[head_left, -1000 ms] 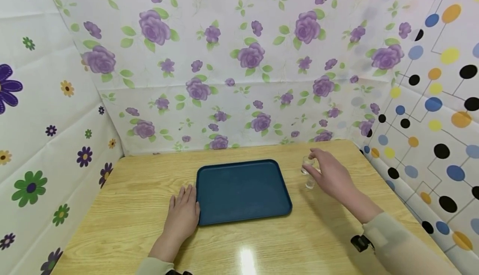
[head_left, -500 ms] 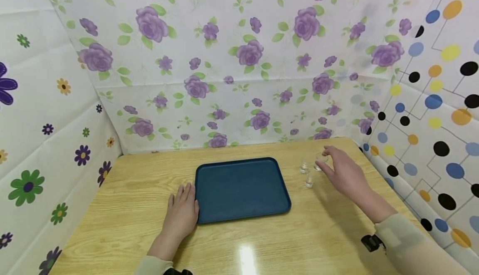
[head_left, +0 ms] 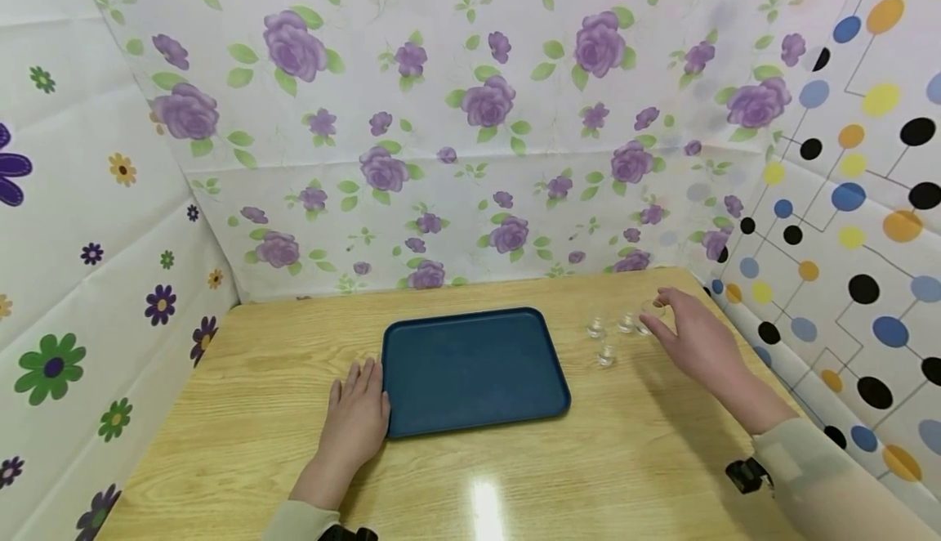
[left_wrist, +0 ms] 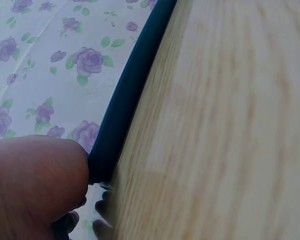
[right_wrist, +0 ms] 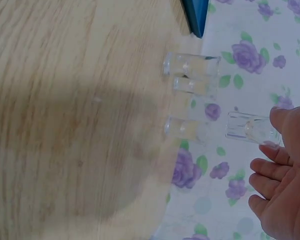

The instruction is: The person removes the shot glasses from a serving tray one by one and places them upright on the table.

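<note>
My right hand [head_left: 698,341] pinches a small clear shot glass [right_wrist: 250,127] near its rim, between thumb and fingertips. In the right wrist view its base is farther from the tabletop than the bases of the others. Three similar glasses stand to its left on the table: a front glass [head_left: 606,355], a left glass [head_left: 595,328] and a glass [head_left: 626,323] closest to the held one. My left hand [head_left: 353,422] lies with fingers extended along the left edge of a dark blue rectangular tray [head_left: 474,373]. In the left wrist view the hand [left_wrist: 37,180] meets the tray's corner.
All of this is on a light wood-grain table [head_left: 279,361]. A rose-patterned sheet [head_left: 441,116] hangs behind it, with a flower-print sheet [head_left: 110,296] on the left and a dotted sheet [head_left: 845,198] on the right.
My right hand has moved right with the held glass, and the standing glasses have come into view to its left. The left hand stays at the tray's edge.
</note>
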Tool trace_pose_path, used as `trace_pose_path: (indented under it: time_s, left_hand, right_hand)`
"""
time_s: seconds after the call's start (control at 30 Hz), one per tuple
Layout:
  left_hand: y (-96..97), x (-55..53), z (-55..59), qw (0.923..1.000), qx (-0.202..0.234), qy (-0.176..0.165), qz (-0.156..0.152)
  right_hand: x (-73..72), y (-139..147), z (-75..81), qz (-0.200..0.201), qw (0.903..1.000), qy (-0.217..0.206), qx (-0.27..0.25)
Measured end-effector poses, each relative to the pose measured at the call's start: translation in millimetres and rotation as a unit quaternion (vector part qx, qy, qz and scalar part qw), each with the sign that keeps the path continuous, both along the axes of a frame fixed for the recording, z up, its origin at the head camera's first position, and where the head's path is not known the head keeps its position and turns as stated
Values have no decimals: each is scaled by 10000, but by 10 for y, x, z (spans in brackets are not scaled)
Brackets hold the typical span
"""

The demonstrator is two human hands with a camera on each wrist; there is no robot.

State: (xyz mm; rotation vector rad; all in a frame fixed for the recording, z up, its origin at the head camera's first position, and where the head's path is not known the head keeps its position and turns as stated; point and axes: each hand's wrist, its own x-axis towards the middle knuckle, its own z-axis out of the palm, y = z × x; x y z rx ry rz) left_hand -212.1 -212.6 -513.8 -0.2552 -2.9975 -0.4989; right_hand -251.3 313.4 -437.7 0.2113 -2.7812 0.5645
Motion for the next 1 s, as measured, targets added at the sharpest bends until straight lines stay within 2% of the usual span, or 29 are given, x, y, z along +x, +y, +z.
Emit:
trace_pose_path:
  time_s: [0.27,0.53,1.0]
  left_hand:
    - [-6,-18,-14,10000,-35,-38,18]
    - [-13,-17,-21,10000,-40,18,-6]
    - [-10,-21,-23,10000,-67,-38,15]
  right_hand:
    - [-14,118,-119,-134,9995,-286,76]
    - [-55,194,-315,-169,9982,-577,35]
    - [-121,129,-484,-134,9975,-694,-78]
